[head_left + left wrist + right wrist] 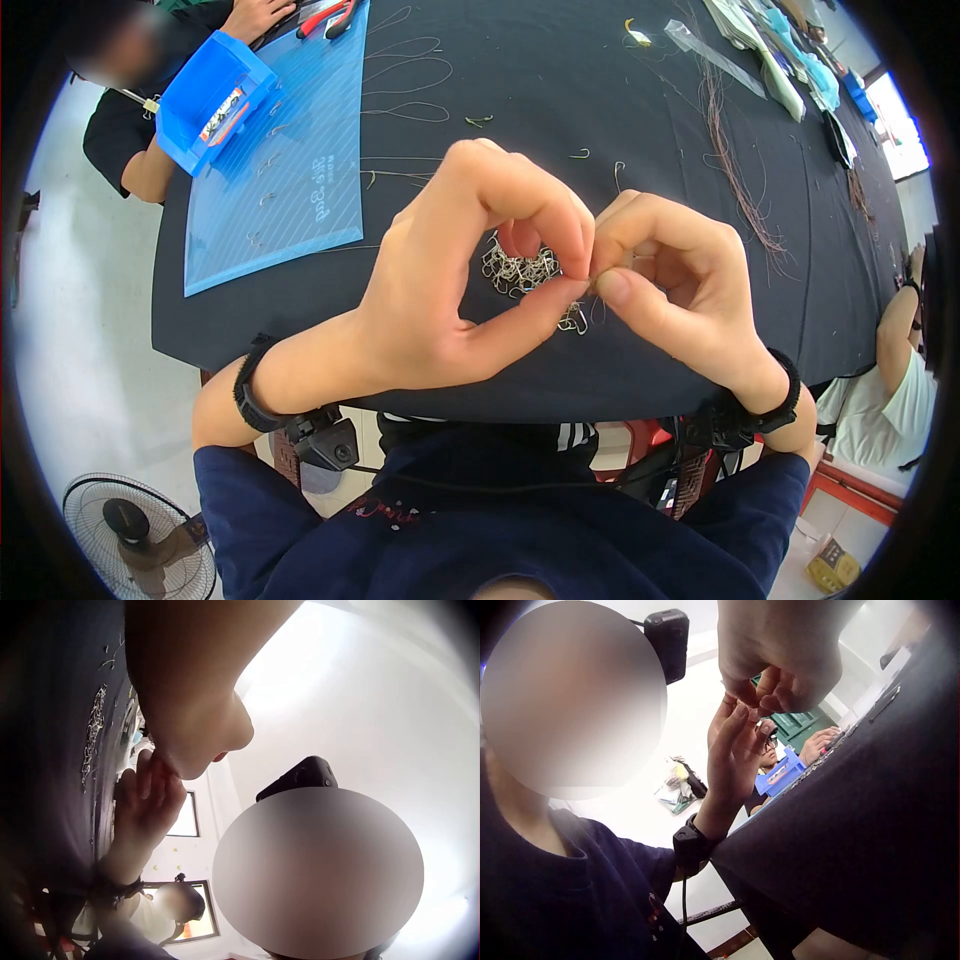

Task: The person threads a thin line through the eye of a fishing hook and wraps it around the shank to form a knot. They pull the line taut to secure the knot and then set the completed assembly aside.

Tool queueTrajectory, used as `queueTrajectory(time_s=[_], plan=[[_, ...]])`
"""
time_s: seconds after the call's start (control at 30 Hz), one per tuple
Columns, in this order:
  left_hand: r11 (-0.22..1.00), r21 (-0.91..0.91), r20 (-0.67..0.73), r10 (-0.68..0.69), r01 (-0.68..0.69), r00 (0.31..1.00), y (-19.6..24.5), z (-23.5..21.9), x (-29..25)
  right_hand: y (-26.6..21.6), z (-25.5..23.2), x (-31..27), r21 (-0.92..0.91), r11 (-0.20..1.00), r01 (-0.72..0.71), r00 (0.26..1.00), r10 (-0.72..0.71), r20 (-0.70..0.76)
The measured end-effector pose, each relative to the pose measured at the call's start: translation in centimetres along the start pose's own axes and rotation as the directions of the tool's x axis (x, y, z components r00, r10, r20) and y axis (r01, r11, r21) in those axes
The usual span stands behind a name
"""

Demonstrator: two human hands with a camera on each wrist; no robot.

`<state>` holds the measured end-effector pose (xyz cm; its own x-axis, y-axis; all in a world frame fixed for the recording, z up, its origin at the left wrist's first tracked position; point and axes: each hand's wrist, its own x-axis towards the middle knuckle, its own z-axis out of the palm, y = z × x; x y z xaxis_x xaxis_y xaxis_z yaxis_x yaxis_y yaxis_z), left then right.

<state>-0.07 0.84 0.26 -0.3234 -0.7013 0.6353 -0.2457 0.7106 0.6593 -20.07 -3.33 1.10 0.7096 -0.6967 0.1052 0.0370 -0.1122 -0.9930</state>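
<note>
Over the near part of the black table my left hand point(430, 255) and right hand point(715, 300) meet, fingertips almost touching. Each pinches between thumb and index finger at the same spot, where a thin brownish line shows just below the fingertips. Whatever else they hold there is too small to tell. Beneath the hands lies a pile of small silvery fish hooks point(520, 272), partly hidden by the left thumb and fingers. The pile of hooks point(94, 739) also shows in the left wrist view. A few loose fish hooks point(580, 154) lie beyond the hands.
At left a blue mat point(310, 200) carries several hooks, their lines point(410, 58) looping rightward. Another person holds a blue bin point(180, 110) there, near red-handled pliers point(325, 20). A bundle of brown lines point(722, 145) and a clear plastic sleeve point(715, 58) lie at right.
</note>
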Motion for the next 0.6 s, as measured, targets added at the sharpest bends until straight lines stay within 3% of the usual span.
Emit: queueTrajectory(time_s=[0.17,0.47,0.6], plan=[[1.0,0.01,-0.011,0.009,-0.009,1.0,0.02,0.08,0.0,-0.89,-0.19,-0.13,0.031,0.998,-0.061,0.998,0.06,0.033],[0.999,0.019,-0.003,0.026,-0.026,1.0,-0.07,0.01,0.02,-0.82,-0.36,-0.2,-0.168,0.986,0.01,0.999,-0.001,0.052],[0.999,0.028,0.007,0.026,-0.026,1.0,-0.11,0.0,-0.03,-0.62,-0.18,-0.16,-0.169,0.985,0.034,0.999,-0.031,0.019]])
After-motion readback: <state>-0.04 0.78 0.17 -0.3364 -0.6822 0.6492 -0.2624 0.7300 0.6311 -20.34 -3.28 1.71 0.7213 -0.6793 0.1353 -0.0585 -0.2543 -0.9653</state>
